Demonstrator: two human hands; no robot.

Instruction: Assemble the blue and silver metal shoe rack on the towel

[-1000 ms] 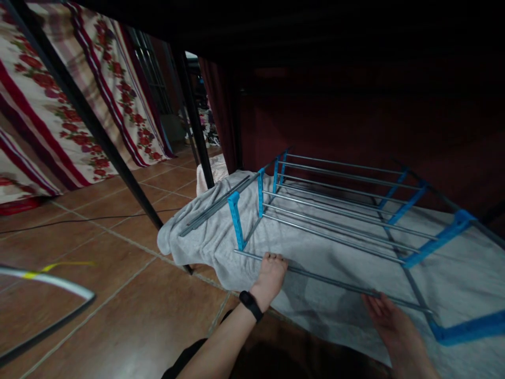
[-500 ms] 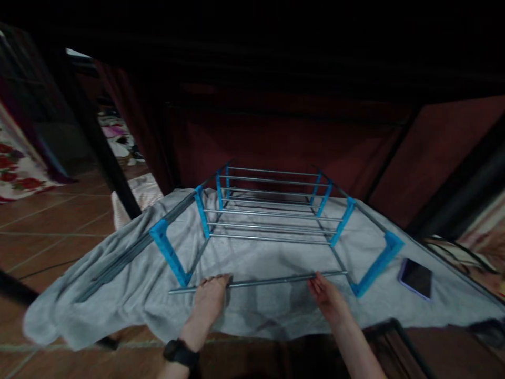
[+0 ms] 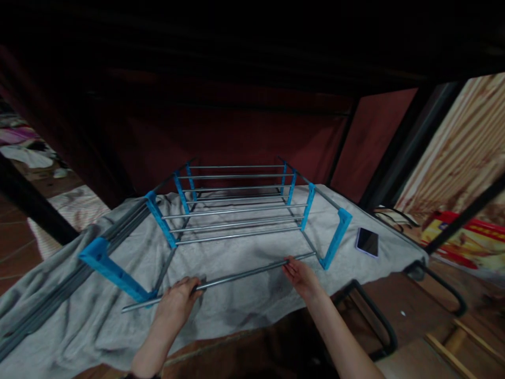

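Observation:
A rack of grey metal rods and blue plastic side pieces [image 3: 236, 210] lies on a grey towel [image 3: 244, 300] spread over a low frame. One loose metal rod [image 3: 236, 276] runs across the near side of the rack. My left hand [image 3: 175, 300] is closed round the rod near its left end. My right hand [image 3: 302, 276] holds the rod near its right end, fingers curled on it, close to the blue side piece [image 3: 335, 237] at the right.
A dark phone [image 3: 367, 242] lies on the towel at the right. More grey rods [image 3: 71, 279] lie bundled along the towel's left side. Black metal frame posts stand left and right, a dark red cloth hangs behind, and black tubing [image 3: 374, 321] sits on the floor at right.
The view has swung to the right, so the patterned cloth at left is gone and the phone is nearer the middle. Both hands stay on the rod; its left end now sits lower.

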